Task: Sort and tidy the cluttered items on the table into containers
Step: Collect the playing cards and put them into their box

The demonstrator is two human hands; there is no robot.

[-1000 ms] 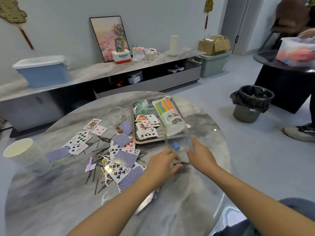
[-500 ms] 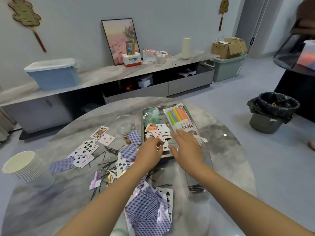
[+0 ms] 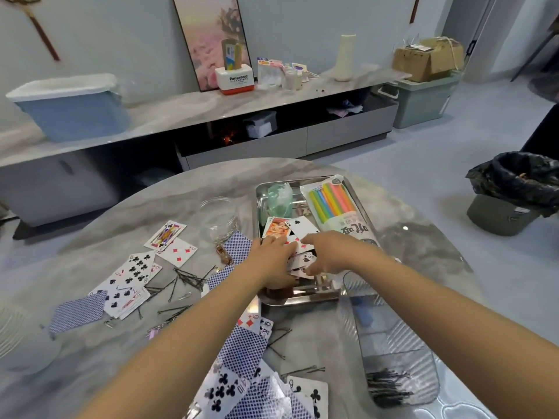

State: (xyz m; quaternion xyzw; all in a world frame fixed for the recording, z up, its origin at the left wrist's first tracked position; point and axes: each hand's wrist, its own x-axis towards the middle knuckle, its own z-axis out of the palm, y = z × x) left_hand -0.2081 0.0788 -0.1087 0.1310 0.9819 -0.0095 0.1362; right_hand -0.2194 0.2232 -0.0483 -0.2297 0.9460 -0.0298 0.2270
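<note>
Both my hands are over the metal tray (image 3: 302, 299) at the middle of the round table. My left hand (image 3: 270, 261) and my right hand (image 3: 331, 252) close from either side on a small pile of playing cards (image 3: 302, 260) lying in the tray, fingers curled round their edges. More face-up cards (image 3: 298, 226) lie just beyond my fingers. A pack of coloured straws (image 3: 331, 204) and a green bag (image 3: 279, 198) fill the tray's far half. A clear plastic box (image 3: 396, 343) holding dark hairpins (image 3: 387, 388) stands near right.
Loose cards (image 3: 133, 273) and hairpins (image 3: 184, 281) are scattered left of the tray, with more cards (image 3: 248, 370) under my left forearm. A glass jar (image 3: 219, 219) stands left of the tray. Stacked paper cups (image 3: 16, 337) sit at the left edge. A bin (image 3: 511, 195) stands on the floor at right.
My hands left the clear box with the hairpins and moved forward to the tray, where they now close on the cards. The view has shifted nearer to the table.
</note>
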